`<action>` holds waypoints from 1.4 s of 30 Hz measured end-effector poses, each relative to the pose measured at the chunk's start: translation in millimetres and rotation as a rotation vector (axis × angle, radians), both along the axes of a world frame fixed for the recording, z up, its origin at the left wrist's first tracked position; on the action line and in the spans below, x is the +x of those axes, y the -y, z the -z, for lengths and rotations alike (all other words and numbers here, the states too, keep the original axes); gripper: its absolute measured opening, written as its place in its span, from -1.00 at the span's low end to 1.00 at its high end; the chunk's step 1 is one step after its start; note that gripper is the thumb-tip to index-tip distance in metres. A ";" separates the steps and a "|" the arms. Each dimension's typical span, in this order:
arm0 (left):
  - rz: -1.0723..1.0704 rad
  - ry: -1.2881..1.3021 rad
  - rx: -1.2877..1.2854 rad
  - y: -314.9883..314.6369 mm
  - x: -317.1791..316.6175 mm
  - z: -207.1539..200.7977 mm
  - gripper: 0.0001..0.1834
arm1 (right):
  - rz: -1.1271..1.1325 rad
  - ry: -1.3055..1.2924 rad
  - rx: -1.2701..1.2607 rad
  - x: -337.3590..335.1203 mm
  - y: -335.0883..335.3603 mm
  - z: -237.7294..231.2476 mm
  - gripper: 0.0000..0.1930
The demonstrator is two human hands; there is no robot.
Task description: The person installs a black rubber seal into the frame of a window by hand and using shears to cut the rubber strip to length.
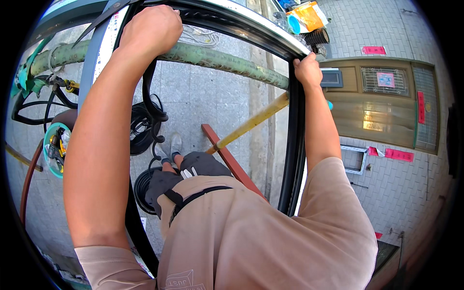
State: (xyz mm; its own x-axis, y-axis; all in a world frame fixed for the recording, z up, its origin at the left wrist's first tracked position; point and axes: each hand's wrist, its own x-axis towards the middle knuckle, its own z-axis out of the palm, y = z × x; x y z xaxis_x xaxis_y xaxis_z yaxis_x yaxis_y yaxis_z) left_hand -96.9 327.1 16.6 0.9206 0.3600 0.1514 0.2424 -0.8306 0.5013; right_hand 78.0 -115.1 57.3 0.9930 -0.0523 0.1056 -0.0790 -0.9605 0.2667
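Note:
In front of me stands a large dark window frame [296, 145] with a pale outer edge. My left hand [153, 28] is closed in a fist at its upper left corner; whatever the fingers hold is hidden. Below that wrist hangs a black, curling rubber strip [148, 94], and a wavy black strip [217, 21] runs along the top rail. My right hand [308, 71] is closed round the frame's upper right corner, with the thumb side upward.
A green pole [222, 62] crosses behind the frame. A yellow pole [253, 121] meets a red-brown bar [234, 162] near my feet. Black coils [141, 128] lie on the paving. At left stands a turquoise tub [52, 166] of tools; at right, a brown metal door [372, 108].

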 end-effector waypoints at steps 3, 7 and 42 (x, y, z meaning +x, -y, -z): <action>0.004 -0.002 -0.008 0.1 0.7 -1.4 -0.44 | -0.026 -0.006 0.002 8.2 8.3 1.0 -0.22; 0.013 -0.144 -0.033 3.3 3.0 -13.0 -0.44 | -0.026 -0.008 0.019 3.8 8.3 -2.5 -0.22; 0.018 -0.041 0.003 -2.9 -2.3 -2.9 -0.45 | -0.148 -0.009 0.205 3.6 17.3 -3.6 0.06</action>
